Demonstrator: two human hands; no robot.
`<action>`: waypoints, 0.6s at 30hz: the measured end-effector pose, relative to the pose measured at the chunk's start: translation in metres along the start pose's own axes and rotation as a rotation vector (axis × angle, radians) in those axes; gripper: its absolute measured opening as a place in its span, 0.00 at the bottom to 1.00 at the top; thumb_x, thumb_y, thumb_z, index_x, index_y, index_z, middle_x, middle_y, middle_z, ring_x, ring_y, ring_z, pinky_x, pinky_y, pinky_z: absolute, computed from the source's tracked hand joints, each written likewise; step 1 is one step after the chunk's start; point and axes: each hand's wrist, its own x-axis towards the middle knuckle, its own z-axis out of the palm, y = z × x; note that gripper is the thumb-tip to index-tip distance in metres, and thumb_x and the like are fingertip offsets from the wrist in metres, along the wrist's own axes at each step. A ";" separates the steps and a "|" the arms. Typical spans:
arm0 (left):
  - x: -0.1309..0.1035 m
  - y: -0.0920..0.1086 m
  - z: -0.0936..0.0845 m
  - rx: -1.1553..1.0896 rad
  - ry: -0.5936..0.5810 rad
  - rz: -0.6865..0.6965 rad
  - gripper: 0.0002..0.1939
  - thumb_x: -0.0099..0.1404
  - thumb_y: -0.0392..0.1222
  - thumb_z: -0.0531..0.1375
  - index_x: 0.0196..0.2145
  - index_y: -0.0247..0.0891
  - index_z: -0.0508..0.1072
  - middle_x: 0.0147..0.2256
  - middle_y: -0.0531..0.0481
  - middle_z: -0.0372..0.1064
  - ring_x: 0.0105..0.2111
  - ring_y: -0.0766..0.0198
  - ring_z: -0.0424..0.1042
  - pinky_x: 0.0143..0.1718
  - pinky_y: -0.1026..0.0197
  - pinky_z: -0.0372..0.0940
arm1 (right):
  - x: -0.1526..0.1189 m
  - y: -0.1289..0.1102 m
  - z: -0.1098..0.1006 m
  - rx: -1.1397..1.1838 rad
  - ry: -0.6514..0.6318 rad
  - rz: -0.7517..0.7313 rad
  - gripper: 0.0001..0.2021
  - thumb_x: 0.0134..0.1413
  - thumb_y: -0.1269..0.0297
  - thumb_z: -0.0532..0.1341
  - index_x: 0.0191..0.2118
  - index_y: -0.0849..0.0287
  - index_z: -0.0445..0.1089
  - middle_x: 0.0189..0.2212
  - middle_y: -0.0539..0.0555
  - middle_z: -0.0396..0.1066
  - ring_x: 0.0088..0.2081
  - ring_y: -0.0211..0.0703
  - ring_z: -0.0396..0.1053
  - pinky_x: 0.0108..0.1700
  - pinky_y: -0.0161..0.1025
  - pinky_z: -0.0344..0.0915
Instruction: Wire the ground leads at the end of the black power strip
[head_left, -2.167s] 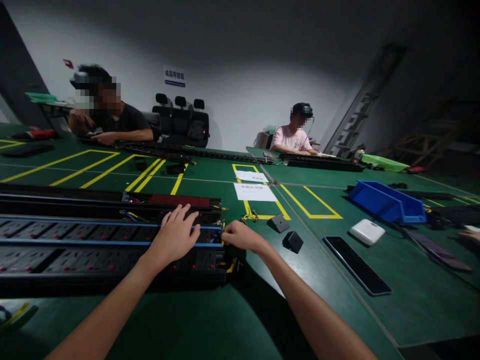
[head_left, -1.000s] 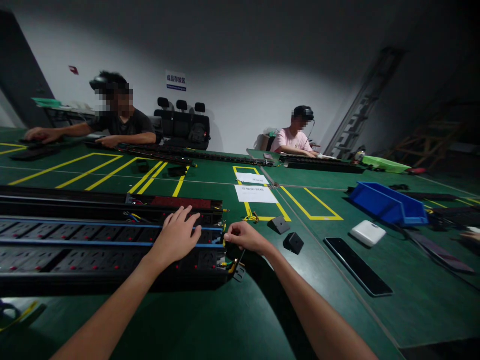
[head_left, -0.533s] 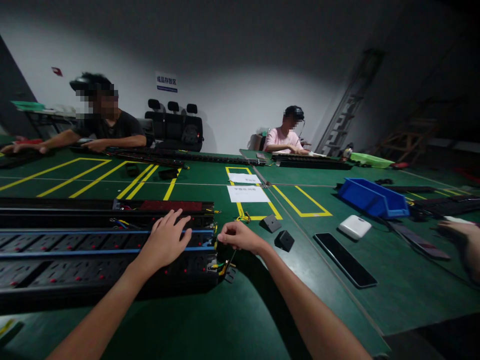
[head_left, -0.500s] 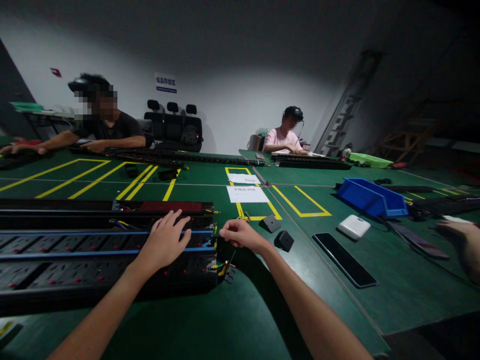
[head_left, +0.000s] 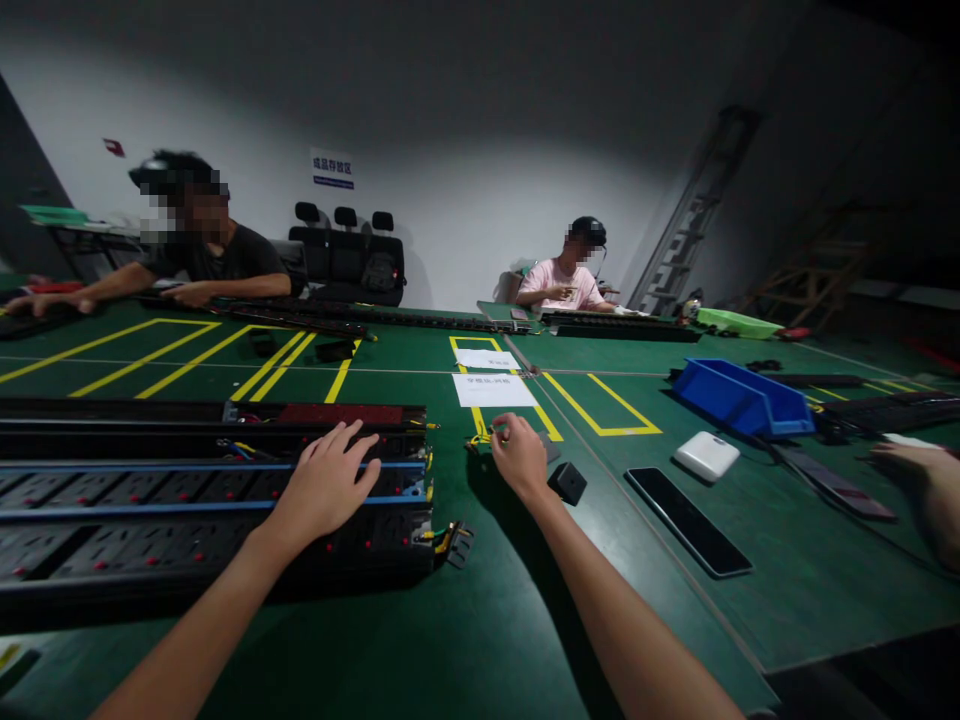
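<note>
My left hand [head_left: 330, 485] rests with fingers spread on long black power strips [head_left: 180, 545], which lie side by side with rows of sockets and small red parts. Blue strips [head_left: 187, 512] run along one of them. At the near strip's right end, green and yellow wires lead to a small black end piece [head_left: 460, 545]. To the right, my right hand [head_left: 520, 455] is held over the table with thumb and fingers curled together; whatever they pinch is too small to make out. Small yellow-ended bits [head_left: 478, 440] lie beside its fingertips. A black block [head_left: 568, 483] sits just right of that wrist.
A phone [head_left: 688, 520], a white case [head_left: 708, 455] and a blue bin [head_left: 742, 395] lie to the right on the green table. White paper labels [head_left: 491, 390] lie ahead. Two co-workers sit across the table; another person's hand [head_left: 919, 480] reaches in at right.
My right hand has moved right and slightly away from the strip ends, toward the small yellow-ended bits, and now partly covers one black block. My left hand stays put.
</note>
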 end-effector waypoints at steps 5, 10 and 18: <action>0.000 -0.001 0.000 0.011 -0.009 0.010 0.27 0.72 0.52 0.48 0.62 0.41 0.69 0.66 0.40 0.58 0.67 0.46 0.56 0.63 0.41 0.56 | -0.009 -0.013 0.006 -0.093 -0.181 -0.108 0.09 0.58 0.67 0.58 0.44 0.53 0.72 0.40 0.54 0.73 0.35 0.43 0.69 0.32 0.37 0.51; 0.000 -0.001 0.000 -0.007 0.000 0.007 0.27 0.71 0.52 0.48 0.62 0.41 0.69 0.66 0.39 0.58 0.66 0.45 0.56 0.63 0.40 0.55 | -0.013 -0.016 0.009 -0.138 -0.207 -0.124 0.07 0.61 0.59 0.59 0.40 0.54 0.71 0.38 0.54 0.73 0.34 0.43 0.69 0.31 0.37 0.52; 0.000 0.001 -0.001 0.003 -0.022 -0.008 0.27 0.72 0.51 0.49 0.62 0.41 0.69 0.67 0.40 0.57 0.67 0.45 0.55 0.64 0.41 0.54 | -0.019 -0.010 0.013 -0.028 -0.162 -0.186 0.08 0.62 0.62 0.58 0.34 0.55 0.72 0.33 0.54 0.76 0.34 0.44 0.72 0.32 0.36 0.56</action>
